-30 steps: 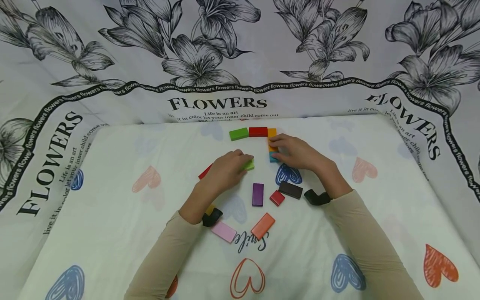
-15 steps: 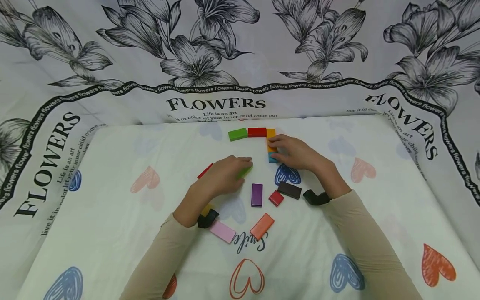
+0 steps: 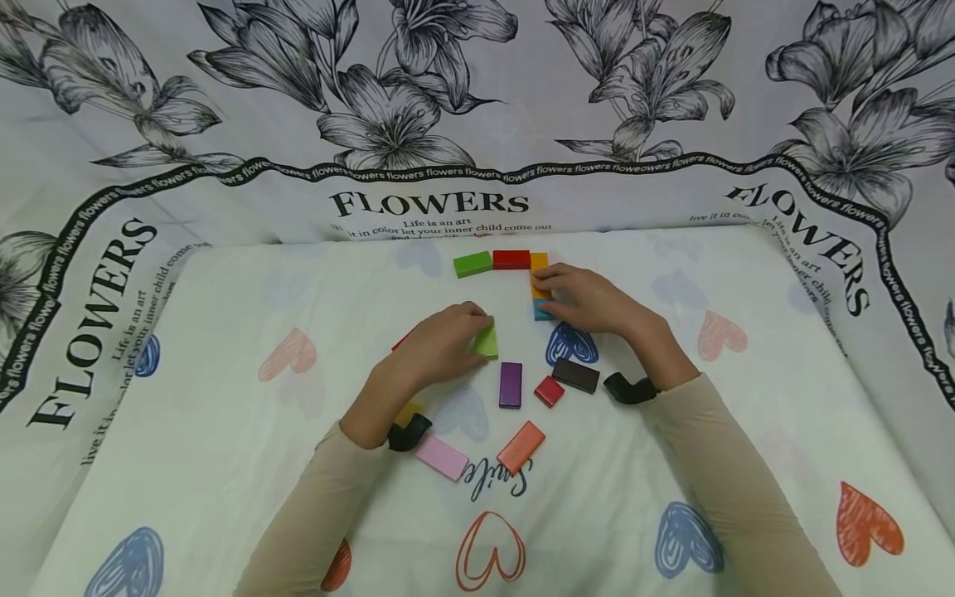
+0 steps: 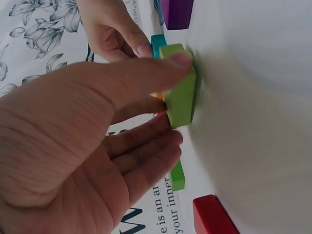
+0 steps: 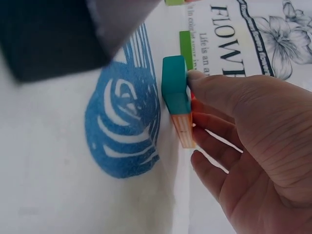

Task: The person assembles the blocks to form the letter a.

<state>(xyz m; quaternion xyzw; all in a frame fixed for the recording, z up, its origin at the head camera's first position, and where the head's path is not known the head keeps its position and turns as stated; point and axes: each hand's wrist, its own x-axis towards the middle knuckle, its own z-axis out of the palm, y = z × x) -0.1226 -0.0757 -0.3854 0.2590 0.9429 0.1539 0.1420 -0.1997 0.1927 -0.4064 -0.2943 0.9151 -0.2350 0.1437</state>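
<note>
My left hand (image 3: 443, 342) pinches a light green block (image 3: 487, 342) between thumb and fingers; in the left wrist view the thumb lies over one end of this block (image 4: 181, 95). To the right, my right hand (image 3: 589, 300) touches an orange block (image 3: 539, 267) with its fingers. Its thumb rests against a teal-blue block (image 3: 543, 310), which stands end to end with the orange one; the right wrist view shows that blue block (image 5: 174, 83) close up. A red block (image 3: 511, 259) and a green block (image 3: 472, 264) continue the line leftward from the orange one.
Nearer the person lie a purple block (image 3: 511, 385), a black block (image 3: 575, 376), a small red block (image 3: 549, 391), an orange-red block (image 3: 521, 447) and a pink block (image 3: 442, 458). A yellow block (image 3: 409, 413) and another red block (image 3: 404, 337) are partly hidden by the left arm.
The light green block has turned in my left hand, and the hand has shifted slightly left. My right hand keeps its place on the orange and teal-blue blocks.
</note>
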